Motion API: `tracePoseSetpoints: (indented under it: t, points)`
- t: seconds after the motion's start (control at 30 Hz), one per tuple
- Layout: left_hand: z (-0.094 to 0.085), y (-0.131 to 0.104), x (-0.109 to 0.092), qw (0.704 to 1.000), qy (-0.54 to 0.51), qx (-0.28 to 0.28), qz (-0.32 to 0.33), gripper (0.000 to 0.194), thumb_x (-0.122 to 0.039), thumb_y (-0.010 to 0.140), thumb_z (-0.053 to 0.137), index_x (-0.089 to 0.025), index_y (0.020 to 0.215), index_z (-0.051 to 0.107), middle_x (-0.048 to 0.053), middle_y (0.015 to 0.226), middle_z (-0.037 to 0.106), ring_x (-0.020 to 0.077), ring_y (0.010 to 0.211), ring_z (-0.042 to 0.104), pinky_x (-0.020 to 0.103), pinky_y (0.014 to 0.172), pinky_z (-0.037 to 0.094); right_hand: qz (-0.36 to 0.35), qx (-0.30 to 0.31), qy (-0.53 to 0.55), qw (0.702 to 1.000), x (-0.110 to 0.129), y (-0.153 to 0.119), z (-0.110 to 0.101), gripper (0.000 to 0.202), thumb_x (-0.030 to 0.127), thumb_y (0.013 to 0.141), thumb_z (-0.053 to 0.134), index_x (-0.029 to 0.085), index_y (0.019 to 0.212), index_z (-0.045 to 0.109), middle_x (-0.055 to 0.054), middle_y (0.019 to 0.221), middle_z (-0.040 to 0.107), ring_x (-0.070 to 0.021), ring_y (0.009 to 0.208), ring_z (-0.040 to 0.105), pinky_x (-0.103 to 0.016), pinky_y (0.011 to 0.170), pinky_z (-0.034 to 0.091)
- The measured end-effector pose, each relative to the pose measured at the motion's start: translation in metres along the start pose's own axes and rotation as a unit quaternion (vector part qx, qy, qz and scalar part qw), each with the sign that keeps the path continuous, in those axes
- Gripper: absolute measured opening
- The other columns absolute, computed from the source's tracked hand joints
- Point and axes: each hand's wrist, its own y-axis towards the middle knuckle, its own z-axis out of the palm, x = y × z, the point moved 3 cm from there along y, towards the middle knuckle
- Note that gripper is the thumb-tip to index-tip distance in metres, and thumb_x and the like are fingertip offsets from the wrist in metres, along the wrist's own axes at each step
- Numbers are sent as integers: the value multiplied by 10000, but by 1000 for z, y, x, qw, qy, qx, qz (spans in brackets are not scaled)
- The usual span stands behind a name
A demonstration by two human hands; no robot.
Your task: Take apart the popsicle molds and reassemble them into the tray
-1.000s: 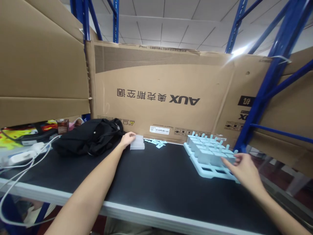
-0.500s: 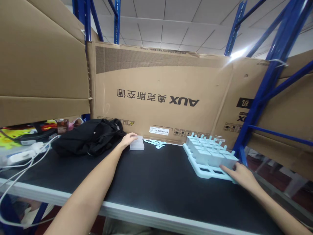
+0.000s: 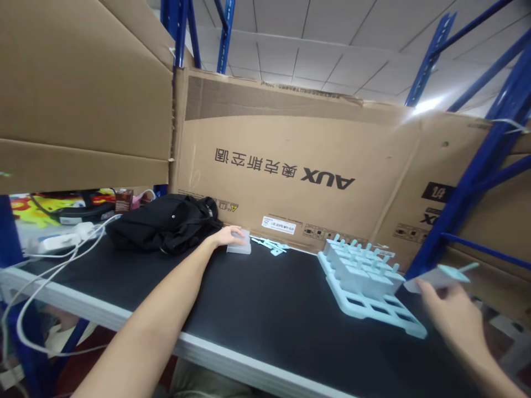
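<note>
Resting my left hand (image 3: 230, 236) flat on a small frosted block (image 3: 239, 244), left of the mould tray (image 3: 367, 301) on the surface (image 3: 265, 309). Right hand (image 3: 450, 315), right of tray, pinches one popsicle mould (image 3: 438, 276), lifted clear.

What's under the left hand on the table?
The left hand rests on a small translucent block on the black table. Its fingers cover the block's top; loose stick pieces lie beside it.
</note>
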Motion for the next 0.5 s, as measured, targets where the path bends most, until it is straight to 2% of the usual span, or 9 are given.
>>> tracePoseSetpoints:
  t: [0.07, 0.13, 0.2, 0.27, 0.33, 0.4, 0.5]
  points:
    - [0, 0, 0, 1000, 4, 12, -2, 381, -349, 549, 868, -219, 894, 772, 85, 1447, 525, 290, 1341, 480, 333, 1160, 295, -50, 32, 49, 997, 44, -2, -12, 426, 566, 769, 457, 195, 935, 585, -180, 920, 687, -341, 873, 643, -411, 730, 463]
    - [0, -1, 0, 1000, 8, 21, -6, 398, -370, 576, 852, -220, 936, 771, 87, 1470, 498, 289, 1355, 463, 339, 1165, 286, -119, 126, 71, 982, 97, -7, -5, 370, 492, 768, 482, 190, 957, 583, -132, 952, 694, -282, 871, 649, -360, 748, 462]
    - [0, -2, -2, 999, 13, 29, -9, 415, -387, 585, 843, -223, 958, 769, 88, 1478, 488, 294, 1353, 464, 354, 1166, 285, -183, 198, 52, 962, 148, -12, 19, 377, 468, 781, 492, 173, 1000, 578, -122, 987, 692, -263, 877, 650, -331, 736, 458]
    - [0, -3, -4, 999, 17, 34, -9, 428, -395, 578, 845, -228, 964, 769, 86, 1471, 497, 296, 1349, 469, 362, 1166, 288, -224, 252, -9, 941, 188, -17, 56, 369, 430, 826, 467, 160, 1056, 568, -139, 1034, 686, -260, 915, 654, -313, 734, 449]
    - [0, -4, -6, 999, 20, 35, -6, 439, -399, 570, 847, -233, 968, 768, 83, 1461, 509, 294, 1349, 470, 362, 1165, 293, -249, 312, -93, 912, 214, -21, 97, 438, 396, 843, 475, 125, 1185, 519, -188, 1138, 659, -283, 1011, 649, -321, 775, 452]
    - [0, -4, -7, 999, 21, 33, -6, 447, -406, 565, 847, -234, 970, 769, 84, 1457, 514, 295, 1349, 472, 360, 1161, 303, -255, 348, -134, 892, 230, -22, 131, 578, 406, 791, 572, 112, 1280, 479, -213, 1173, 649, -320, 1039, 650, -359, 802, 465]
    - [0, -2, -5, 999, 21, 35, -8, 462, -421, 560, 847, -233, 976, 768, 83, 1465, 506, 300, 1351, 472, 356, 1157, 310, -265, 377, -161, 873, 245, -17, 157, 826, 507, 714, 662, 94, 1390, 426, -251, 1186, 643, -382, 1059, 641, -459, 853, 468]
